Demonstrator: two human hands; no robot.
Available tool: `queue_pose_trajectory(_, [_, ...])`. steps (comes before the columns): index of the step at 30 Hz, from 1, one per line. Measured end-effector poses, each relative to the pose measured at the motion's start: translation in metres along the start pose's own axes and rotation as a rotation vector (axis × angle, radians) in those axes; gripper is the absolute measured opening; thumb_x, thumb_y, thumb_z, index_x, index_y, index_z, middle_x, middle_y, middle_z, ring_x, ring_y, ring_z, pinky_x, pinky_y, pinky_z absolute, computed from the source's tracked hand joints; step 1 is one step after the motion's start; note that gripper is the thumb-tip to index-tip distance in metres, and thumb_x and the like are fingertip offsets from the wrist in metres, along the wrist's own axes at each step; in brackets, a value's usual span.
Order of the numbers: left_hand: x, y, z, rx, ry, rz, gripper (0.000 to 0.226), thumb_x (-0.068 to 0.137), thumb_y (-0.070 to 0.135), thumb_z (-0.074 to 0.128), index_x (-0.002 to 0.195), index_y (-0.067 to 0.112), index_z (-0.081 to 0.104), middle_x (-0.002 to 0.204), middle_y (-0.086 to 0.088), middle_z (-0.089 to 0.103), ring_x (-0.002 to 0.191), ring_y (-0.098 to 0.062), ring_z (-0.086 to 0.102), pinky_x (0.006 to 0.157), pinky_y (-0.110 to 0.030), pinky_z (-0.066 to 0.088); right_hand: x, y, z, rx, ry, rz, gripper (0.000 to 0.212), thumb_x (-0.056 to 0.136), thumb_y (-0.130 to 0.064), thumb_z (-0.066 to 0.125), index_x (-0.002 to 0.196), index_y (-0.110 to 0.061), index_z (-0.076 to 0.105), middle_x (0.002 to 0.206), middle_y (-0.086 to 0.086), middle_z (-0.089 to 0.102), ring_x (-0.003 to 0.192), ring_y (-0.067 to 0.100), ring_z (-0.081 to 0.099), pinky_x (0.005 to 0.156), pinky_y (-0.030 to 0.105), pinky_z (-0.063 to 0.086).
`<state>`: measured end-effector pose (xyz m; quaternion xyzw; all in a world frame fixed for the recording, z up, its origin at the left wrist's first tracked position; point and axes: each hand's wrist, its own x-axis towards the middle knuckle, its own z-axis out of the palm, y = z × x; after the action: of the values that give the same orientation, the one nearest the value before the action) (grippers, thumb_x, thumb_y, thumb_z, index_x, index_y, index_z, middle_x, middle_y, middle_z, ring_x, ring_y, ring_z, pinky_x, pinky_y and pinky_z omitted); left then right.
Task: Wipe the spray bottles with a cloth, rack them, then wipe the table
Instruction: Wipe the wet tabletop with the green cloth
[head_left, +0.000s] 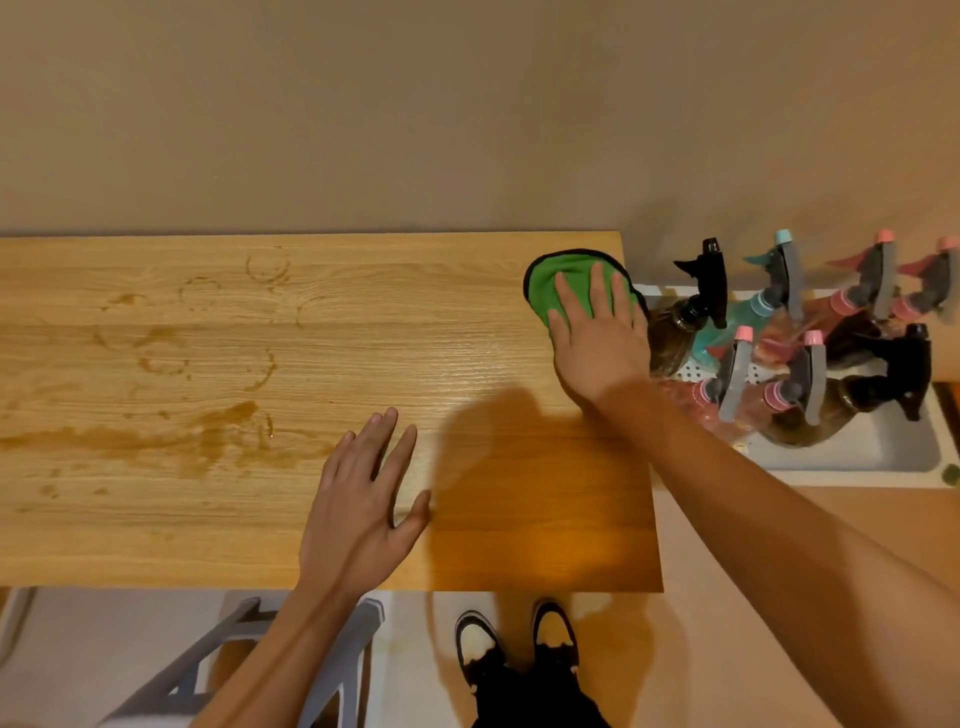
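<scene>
Cloth: a green microfibre cloth (563, 280) with a dark bound edge, soft and rounded, lay flat under the fingers of the right hand (597, 343), at the table's far corner.
Right hand: fingers straight and spread, pressing the cloth down, not curled round it.
Left hand: the left hand (363, 499) lay flat on bare wood nearer the person, fingers spread, holding nothing.
Spray bottles: the spray bottles (779, 322) stood crowded just right of the right hand. They were see-through plastic in amber, teal and pinkish tones, with black or grey trigger heads tipped pink or teal.
Rack: a white plastic rack (857, 452) with a perforated floor, off the table's end.
Table: the table (493, 519) had a smooth, pale wood-grain top.
Stains: brown rings and a long smear (218, 436) lay left of the left hand, well apart from the cloth.
Progress: racking looked finished to me, with no bottle on the table. Whether the bottles had been wiped, I couldn't tell. The table wipe looked barely begun, with the stained half left.
</scene>
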<state>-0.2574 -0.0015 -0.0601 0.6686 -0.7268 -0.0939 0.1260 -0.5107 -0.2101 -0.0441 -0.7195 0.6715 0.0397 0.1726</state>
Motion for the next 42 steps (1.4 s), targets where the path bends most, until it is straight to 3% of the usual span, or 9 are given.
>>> queue_pose_trajectory(8, [-0.001, 0.000, -0.001, 0.009, 0.019, 0.000, 0.065, 0.099, 0.047, 0.050, 0.154, 0.013, 0.047, 0.166, -0.008, 0.034, 0.155, -0.026, 0.029, 0.127, -0.046, 0.021, 0.028, -0.009, -0.009, 0.024, -0.002, 0.003, 0.055, 0.109, -0.049, 0.011, 0.162, -0.037, 0.002, 0.170, 0.006, -0.012, 0.157, 0.025, -0.013, 0.126, 0.050, -0.004])
queue_pose_trajectory(11, [-0.002, 0.000, -0.001, 0.008, 0.017, -0.012, 0.064, 0.098, 0.046, 0.051, 0.153, 0.013, 0.048, 0.165, -0.009, 0.035, 0.154, -0.027, 0.031, 0.126, -0.048, 0.023, -0.023, 0.000, 0.016, 0.002, 0.068, -0.053, 0.055, 0.109, -0.048, 0.011, 0.162, -0.036, 0.010, 0.171, 0.006, -0.004, 0.157, 0.025, -0.006, 0.126, 0.048, -0.003])
queue_pose_trajectory(15, [0.000, 0.002, -0.003, 0.018, -0.004, -0.010, 0.065, 0.099, 0.047, 0.049, 0.154, 0.013, 0.046, 0.166, -0.009, 0.034, 0.155, -0.027, 0.030, 0.126, -0.048, 0.022, -0.116, 0.017, 0.049, 0.027, 0.195, -0.108, 0.055, 0.106, -0.047, 0.024, 0.158, -0.030, 0.034, 0.168, 0.012, 0.019, 0.156, 0.032, 0.015, 0.123, 0.053, 0.017])
queue_pose_trajectory(19, [-0.001, 0.001, -0.006, 0.008, -0.050, -0.013, 0.066, 0.100, 0.050, 0.046, 0.156, 0.015, 0.043, 0.167, -0.008, 0.031, 0.156, -0.025, 0.024, 0.129, -0.042, 0.013, -0.190, 0.021, 0.073, 0.025, 0.203, -0.059, 0.054, 0.106, -0.044, 0.028, 0.157, -0.027, 0.037, 0.167, 0.012, 0.022, 0.156, 0.033, 0.016, 0.121, 0.056, 0.022])
queue_pose_trajectory(25, [0.000, -0.001, -0.004, 0.011, -0.076, -0.003, 0.069, 0.099, 0.051, 0.037, 0.156, 0.013, 0.042, 0.167, -0.012, 0.031, 0.155, -0.030, 0.026, 0.127, -0.049, 0.018, -0.226, 0.006, 0.081, -0.026, 0.203, 0.035, 0.057, 0.105, -0.050, 0.028, 0.154, -0.027, 0.043, 0.167, 0.012, 0.025, 0.155, 0.033, 0.018, 0.122, 0.055, 0.022])
queue_pose_trajectory(27, [0.002, -0.002, -0.004, -0.003, -0.080, 0.001, 0.070, 0.098, 0.052, 0.037, 0.156, 0.012, 0.042, 0.167, -0.013, 0.030, 0.156, -0.030, 0.024, 0.128, -0.047, 0.016, -0.210, 0.002, 0.074, -0.032, 0.199, 0.058, 0.058, 0.104, -0.056, 0.026, 0.156, -0.033, 0.038, 0.168, 0.010, 0.020, 0.156, 0.032, 0.013, 0.123, 0.053, 0.017])
queue_pose_trajectory(30, [0.001, -0.003, -0.005, 0.000, -0.080, 0.007, 0.073, 0.096, 0.055, 0.040, 0.156, 0.013, 0.042, 0.168, -0.014, 0.029, 0.156, -0.031, 0.024, 0.128, -0.047, 0.016, -0.166, -0.004, 0.057, -0.020, 0.078, 0.107, 0.062, 0.102, -0.067, 0.018, 0.160, -0.045, 0.016, 0.171, 0.003, -0.002, 0.157, 0.027, -0.008, 0.126, 0.049, 0.002])
queue_pose_trajectory(33, [-0.001, -0.004, -0.004, 0.004, -0.061, 0.022, 0.073, 0.096, 0.055, 0.044, 0.155, 0.012, 0.043, 0.166, -0.015, 0.031, 0.155, -0.032, 0.026, 0.127, -0.048, 0.017, -0.140, -0.010, 0.047, -0.015, 0.020, 0.137, 0.064, 0.101, -0.069, 0.019, 0.160, -0.046, 0.010, 0.171, 0.003, -0.010, 0.156, 0.026, -0.014, 0.126, 0.048, -0.003])
queue_pose_trajectory(42, [-0.001, -0.002, -0.002, 0.060, -0.055, 0.020, 0.080, 0.094, 0.064, 0.042, 0.154, 0.011, 0.044, 0.166, -0.016, 0.031, 0.155, -0.032, 0.025, 0.127, -0.050, 0.019, -0.244, -0.013, 0.090, 0.010, 0.250, 0.035, 0.062, 0.102, -0.064, 0.030, 0.155, -0.032, 0.039, 0.168, 0.013, 0.021, 0.155, 0.036, 0.016, 0.122, 0.055, 0.020])
